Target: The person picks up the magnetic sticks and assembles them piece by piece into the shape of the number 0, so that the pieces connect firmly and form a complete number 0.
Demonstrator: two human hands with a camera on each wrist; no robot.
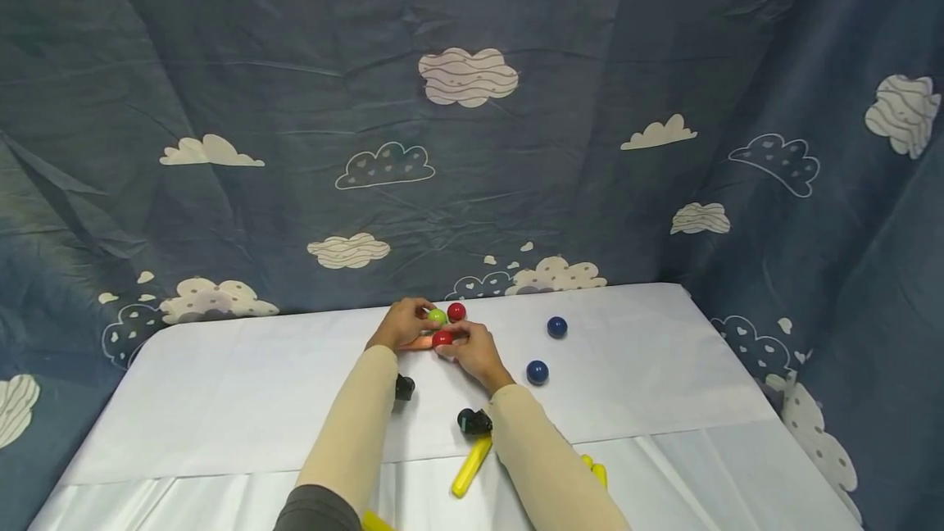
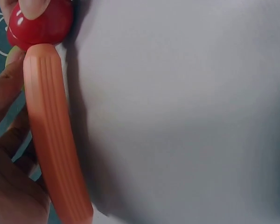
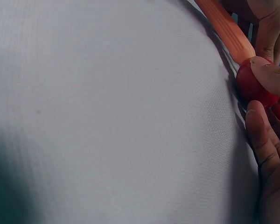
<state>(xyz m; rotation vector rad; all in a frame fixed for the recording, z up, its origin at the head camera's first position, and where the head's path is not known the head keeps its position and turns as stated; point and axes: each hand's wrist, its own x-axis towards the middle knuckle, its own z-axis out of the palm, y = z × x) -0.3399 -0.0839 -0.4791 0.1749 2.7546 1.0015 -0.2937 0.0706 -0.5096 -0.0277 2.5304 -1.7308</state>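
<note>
At the far side of the white table, my left hand (image 1: pixel 406 324) has thumb and fingers on either side of a shiny green ball (image 1: pixel 437 316). An orange ribbed stick (image 2: pixel 56 135) lies just in front of that hand, one end against a red ball (image 3: pixel 253 84). My right hand (image 1: pixel 475 351) pinches this red ball between thumb and fingers. Behind it sits a second red ball (image 1: pixel 456 311), close to the green one. From the left wrist, only a sliver of green shows behind the fingers.
Two dark blue balls (image 1: pixel 556 327) sit right of the hands. A yellow stick (image 1: pixel 470 467) lies nearer, by the right forearm; other yellow pieces (image 1: pixel 599 474) are partly hidden by the sleeves. A dark cloud-print curtain (image 1: pixel 383 211) stands behind the table.
</note>
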